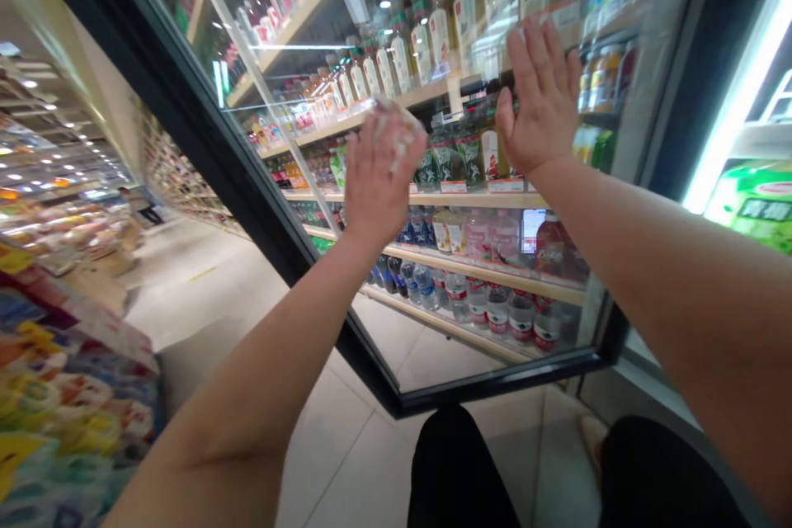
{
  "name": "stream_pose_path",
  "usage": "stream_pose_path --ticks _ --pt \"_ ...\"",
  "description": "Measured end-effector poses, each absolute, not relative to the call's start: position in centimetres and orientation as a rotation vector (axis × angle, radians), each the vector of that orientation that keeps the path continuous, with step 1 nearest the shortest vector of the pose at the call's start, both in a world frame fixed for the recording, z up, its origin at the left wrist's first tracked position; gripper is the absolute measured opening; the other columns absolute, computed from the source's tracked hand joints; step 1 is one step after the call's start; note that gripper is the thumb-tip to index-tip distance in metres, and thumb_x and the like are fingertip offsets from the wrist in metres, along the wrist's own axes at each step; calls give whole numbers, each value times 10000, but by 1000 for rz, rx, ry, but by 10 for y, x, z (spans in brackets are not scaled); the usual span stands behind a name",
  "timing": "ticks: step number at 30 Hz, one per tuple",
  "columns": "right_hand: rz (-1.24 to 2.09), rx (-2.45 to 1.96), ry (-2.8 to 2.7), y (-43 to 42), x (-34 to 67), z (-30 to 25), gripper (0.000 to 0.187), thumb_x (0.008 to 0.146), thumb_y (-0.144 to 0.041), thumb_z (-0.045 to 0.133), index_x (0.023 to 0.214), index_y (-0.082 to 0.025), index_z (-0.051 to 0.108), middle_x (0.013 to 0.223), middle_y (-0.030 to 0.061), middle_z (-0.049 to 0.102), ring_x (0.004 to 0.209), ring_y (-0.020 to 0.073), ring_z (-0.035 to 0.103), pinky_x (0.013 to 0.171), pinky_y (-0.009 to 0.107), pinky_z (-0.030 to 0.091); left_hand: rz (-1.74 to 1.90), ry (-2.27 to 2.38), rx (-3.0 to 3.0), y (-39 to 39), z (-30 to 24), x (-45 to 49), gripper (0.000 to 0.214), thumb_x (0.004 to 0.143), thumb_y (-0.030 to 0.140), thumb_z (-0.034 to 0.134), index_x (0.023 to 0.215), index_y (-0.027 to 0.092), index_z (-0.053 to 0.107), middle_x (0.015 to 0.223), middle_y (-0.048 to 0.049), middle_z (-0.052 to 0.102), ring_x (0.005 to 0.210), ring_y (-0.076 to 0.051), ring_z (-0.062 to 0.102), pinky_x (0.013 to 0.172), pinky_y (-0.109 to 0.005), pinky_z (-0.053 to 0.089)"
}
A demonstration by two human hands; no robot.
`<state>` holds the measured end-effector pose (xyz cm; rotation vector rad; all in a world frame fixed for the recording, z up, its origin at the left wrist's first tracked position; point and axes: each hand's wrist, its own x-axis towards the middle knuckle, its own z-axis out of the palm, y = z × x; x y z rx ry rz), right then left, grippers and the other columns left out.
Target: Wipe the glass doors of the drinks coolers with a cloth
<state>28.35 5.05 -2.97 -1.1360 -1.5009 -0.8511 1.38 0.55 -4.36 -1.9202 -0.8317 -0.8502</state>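
A glass cooler door with a black frame [501, 378] stands swung out in front of me at a slant. My left hand [377, 186] presses a crumpled whitish cloth or tissue [405, 134] against the pane near its middle; its exact kind is blurred. Higher up and to the right, my right hand [541, 103] lies flat on the glass, fingers stretched out and holding nothing. Behind the pane, bottles [458, 297] line several shelves [488, 271].
The lit cooler opening is at the right, with a green package [751, 202]. Colourful packaged goods [68, 412] are stacked at lower left. A tiled aisle floor [204, 280] runs back, where a distant person [141, 205] stands. My knees [458, 470] are below the door.
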Motion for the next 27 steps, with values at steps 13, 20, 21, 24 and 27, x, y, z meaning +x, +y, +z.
stream_pose_path --ticks 13,20,21,24,27 --pt "-863 -1228 -1504 46 283 -28 603 1043 -437 129 1616 -433 -58 1663 -184 134 1587 110 95 1317 504 223 -676 -695 -1992 16 -37 49 631 1009 218 475 1596 379 306 1701 89 102 1577 -205 -23 1316 -531 1" --pt "-873 -1116 -1502 50 284 -30 594 1052 -392 165 1638 -319 98 1691 -90 130 1589 181 141 1306 516 207 -880 -870 -1891 15 -8 55 604 1036 196 368 1598 411 311 1686 138 71 1570 -227 -93 1278 -523 -186" --pt "-869 -1101 -1501 50 284 -30 592 1053 -386 175 1636 -299 123 1693 -68 149 1587 187 149 1305 519 202 -934 -907 -1866 16 -7 56 603 1034 190 371 1595 406 324 1685 142 75 1570 -228 -103 1282 -527 -178" --pt "-863 -1062 -1499 53 284 -30 584 1059 -390 187 1628 -260 184 1686 -21 206 1583 193 171 1301 514 202 -735 -787 -2007 19 -25 64 609 1033 145 349 1595 379 326 1692 99 145 1573 -209 -47 1306 -563 -27" --pt "-866 -1043 -1483 54 285 -31 576 1062 -400 199 1619 -254 217 1679 -19 231 1578 172 186 1305 481 208 -428 -610 -2166 21 -37 68 605 1042 167 375 1590 409 297 1687 101 177 1573 -179 42 1311 -537 9"
